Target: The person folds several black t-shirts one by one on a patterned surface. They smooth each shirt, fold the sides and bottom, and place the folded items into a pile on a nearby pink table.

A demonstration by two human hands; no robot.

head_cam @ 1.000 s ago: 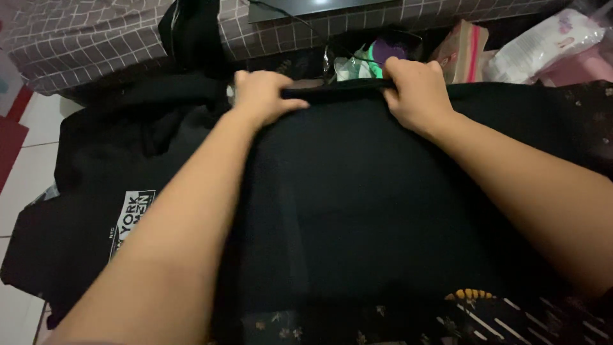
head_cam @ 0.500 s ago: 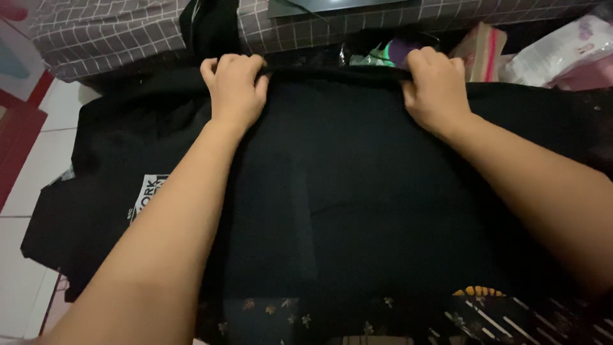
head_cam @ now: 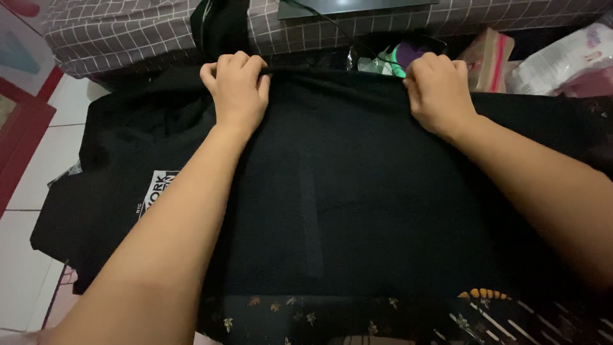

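From the head camera, the left hand (head_cam: 236, 89) and the right hand (head_cam: 437, 92) both curl their fingers shut on the far edge of a black garment (head_cam: 357, 191), pinching the cloth, well apart from each other. The garment lies spread flat over a pile of dark clothes on the white tiled floor (head_cam: 25, 211); a black shirt with a white printed patch (head_cam: 159, 191) sticks out at the left. Behind the hands runs a grid-patterned bed cover (head_cam: 128, 32), with plastic bags (head_cam: 485, 61) at the right.

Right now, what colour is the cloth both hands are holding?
Plain black. The left hand and right hand grip the cloth; the head view shows it.
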